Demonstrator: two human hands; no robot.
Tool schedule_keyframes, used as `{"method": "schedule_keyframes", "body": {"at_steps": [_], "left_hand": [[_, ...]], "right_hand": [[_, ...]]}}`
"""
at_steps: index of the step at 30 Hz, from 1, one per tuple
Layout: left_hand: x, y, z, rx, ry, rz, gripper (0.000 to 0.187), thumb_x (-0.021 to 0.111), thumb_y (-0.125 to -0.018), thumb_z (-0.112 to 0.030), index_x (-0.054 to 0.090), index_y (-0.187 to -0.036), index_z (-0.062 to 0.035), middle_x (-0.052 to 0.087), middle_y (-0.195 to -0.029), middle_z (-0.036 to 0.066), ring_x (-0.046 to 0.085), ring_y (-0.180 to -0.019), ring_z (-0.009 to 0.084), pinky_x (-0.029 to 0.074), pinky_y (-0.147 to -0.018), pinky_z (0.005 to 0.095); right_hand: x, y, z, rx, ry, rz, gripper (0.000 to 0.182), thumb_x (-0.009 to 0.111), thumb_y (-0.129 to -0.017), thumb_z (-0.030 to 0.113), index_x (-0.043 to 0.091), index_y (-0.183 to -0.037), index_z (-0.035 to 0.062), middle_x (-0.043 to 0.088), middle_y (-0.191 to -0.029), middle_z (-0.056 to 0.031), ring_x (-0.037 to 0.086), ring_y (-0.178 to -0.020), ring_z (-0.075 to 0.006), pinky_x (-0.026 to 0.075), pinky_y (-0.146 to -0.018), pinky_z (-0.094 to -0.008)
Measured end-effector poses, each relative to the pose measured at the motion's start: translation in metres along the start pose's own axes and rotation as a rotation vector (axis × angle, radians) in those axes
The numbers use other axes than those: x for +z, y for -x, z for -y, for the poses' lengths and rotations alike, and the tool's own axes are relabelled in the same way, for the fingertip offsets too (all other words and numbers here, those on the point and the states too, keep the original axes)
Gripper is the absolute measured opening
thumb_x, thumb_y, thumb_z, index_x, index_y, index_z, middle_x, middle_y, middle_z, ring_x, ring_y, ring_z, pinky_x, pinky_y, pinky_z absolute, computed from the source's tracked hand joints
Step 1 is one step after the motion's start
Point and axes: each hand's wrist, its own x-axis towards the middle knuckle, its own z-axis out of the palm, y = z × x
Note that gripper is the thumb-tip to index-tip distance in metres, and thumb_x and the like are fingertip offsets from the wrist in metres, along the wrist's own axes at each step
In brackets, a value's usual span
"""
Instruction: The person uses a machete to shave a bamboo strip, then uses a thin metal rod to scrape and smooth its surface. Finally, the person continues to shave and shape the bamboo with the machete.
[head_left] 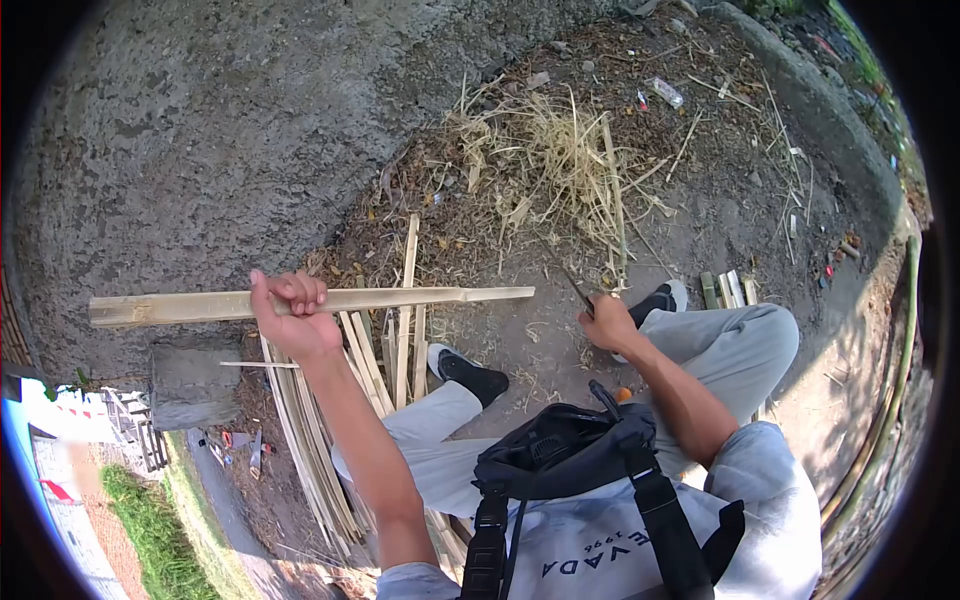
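Bamboo strip (400,297), gripped crosswise in the left hand (293,315), directs its narrower end toward the knife (574,284); the right hand (608,323) encloses the knife's handle. Pale shavings (570,150) cover ground beyond.

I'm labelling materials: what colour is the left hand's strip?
The bamboo strip is pale tan, clearest in the head view.

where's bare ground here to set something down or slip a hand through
Mostly bare ground, with a few shavings, lies between the left shoe and right shoe. More, with stray bits, lies between the shavings pile and the curb. Crowded: the pile itself, and left of the left shoe, where strips lie packed.
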Motion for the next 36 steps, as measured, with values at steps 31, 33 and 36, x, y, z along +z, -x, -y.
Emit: {"method": "schedule_keyframes", "body": {"at_steps": [31, 33, 36], "left_hand": [[0.068, 0.023, 0.058, 0.263, -0.353, -0.526, 0.054, 0.05, -0.097, -0.039, 0.021, -0.056, -0.0176, 0.019, -0.052, -0.004, 0.023, -0.045, 0.0105, 0.02, -0.046, 0.0288], [0.068, 0.023, 0.057, 0.273, -0.353, -0.52, 0.054, 0.05, -0.097, -0.039, 0.021, -0.056, -0.0176, 0.019, -0.052, -0.004, 0.023, -0.045, 0.0103, 0.02, -0.046, 0.0284], [0.068, 0.024, 0.057, 0.271, -0.363, -0.542, 0.054, 0.05, -0.097, -0.039, 0.021, -0.057, -0.0175, 0.018, -0.052, -0.004, 0.023, -0.046, 0.01, 0.02, -0.046, 0.0281]], "right_hand": [[0.05, 0.004, 0.122, -0.342, -0.437, 0.08, 0.046, 0.037, -0.101, 0.034, 0.063, -0.09, -0.0018, 0.058, -0.062, -0.0269, 0.058, -0.066, -0.0503, 0.047, -0.066, -0.0548], [0.066, -0.003, 0.111, -0.283, -0.373, 0.025, 0.045, 0.038, -0.101, 0.032, 0.062, -0.087, -0.0034, 0.058, -0.065, -0.0291, 0.059, -0.068, -0.0504, 0.048, -0.066, -0.0551], [0.083, -0.02, 0.078, -0.086, -0.317, 0.053, 0.042, 0.041, -0.1, 0.03, 0.06, -0.084, -0.0036, 0.058, -0.066, -0.0298, 0.059, -0.069, -0.0503, 0.048, -0.066, -0.0555]]}}
